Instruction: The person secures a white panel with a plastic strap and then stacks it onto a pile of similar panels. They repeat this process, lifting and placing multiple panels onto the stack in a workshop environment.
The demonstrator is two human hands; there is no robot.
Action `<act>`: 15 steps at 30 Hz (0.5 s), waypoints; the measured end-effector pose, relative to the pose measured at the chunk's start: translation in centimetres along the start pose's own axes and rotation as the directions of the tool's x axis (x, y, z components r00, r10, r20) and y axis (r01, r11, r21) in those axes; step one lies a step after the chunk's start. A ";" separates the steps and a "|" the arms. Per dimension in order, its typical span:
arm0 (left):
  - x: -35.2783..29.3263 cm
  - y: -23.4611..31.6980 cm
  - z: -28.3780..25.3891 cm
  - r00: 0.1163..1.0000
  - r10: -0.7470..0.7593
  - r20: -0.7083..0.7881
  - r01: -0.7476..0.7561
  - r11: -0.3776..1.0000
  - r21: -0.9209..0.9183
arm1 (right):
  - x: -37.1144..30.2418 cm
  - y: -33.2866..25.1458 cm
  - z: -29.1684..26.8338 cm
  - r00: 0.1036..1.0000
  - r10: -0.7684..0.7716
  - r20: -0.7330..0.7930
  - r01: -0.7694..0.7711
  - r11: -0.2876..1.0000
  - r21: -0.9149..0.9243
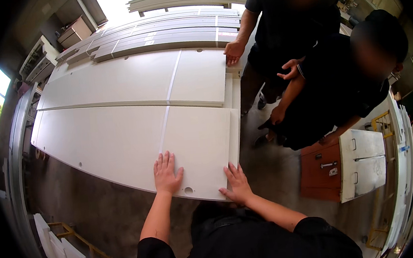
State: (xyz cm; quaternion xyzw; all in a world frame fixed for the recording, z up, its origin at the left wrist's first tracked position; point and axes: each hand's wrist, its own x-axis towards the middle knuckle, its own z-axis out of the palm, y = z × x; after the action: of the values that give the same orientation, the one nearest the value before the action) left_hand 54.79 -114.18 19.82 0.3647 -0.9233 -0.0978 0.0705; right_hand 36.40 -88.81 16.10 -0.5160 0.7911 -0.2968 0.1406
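A long white panel [109, 131] lies flat in front of me, on top of a stack, with round holes near its near edge. My left hand [168, 174] rests on it with fingers spread, touching the end of a pale strap [167, 105] that runs across the panels. At the panel's right near corner, my right hand [237, 185] lies over the edge, fingers apart. Neither hand is closed round anything. Beyond it lies a second white panel [130, 79], parallel to the first, with a narrow gap between them.
Strapped bundles of long boards [160, 33] lie behind the panels. Two people in dark clothes stand at the right; one person's hand [234, 52] is by the far panel's corner. A red and white cabinet [362, 165] stands at right, white boards [63, 252] at lower left.
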 end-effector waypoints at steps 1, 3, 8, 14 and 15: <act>-0.2 -0.3 -0.2 1.000 -0.003 -0.006 0.003 1.000 -0.006 | 0.2 -0.2 0.1 1.000 -0.010 -0.007 0.010 1.000 0.008; -0.3 -0.5 -0.2 1.000 -0.014 -0.020 0.014 1.000 -0.012 | 0.2 -0.3 0.5 1.000 -0.017 -0.017 0.017 1.000 0.003; -0.5 -1.7 -0.2 0.996 0.025 -0.087 -0.030 0.998 -0.063 | 0.3 -0.7 0.9 0.999 -0.018 -0.033 0.019 1.000 0.018; -3.7 -8.2 -1.8 0.977 0.012 -0.213 -0.060 0.974 -0.220 | -0.4 -3.3 0.9 0.993 0.103 -0.063 -0.100 0.994 0.045; -4.3 -10.7 -2.2 0.975 -0.053 -0.214 0.020 0.988 -0.150 | -0.5 -3.5 1.3 0.988 0.126 -0.090 -0.123 0.992 0.036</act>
State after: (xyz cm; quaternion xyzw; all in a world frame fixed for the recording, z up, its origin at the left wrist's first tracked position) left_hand 65.47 -119.17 19.24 0.3840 -0.8934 -0.1264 0.1960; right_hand 39.89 -89.77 17.22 -0.4490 0.8229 -0.3228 0.1301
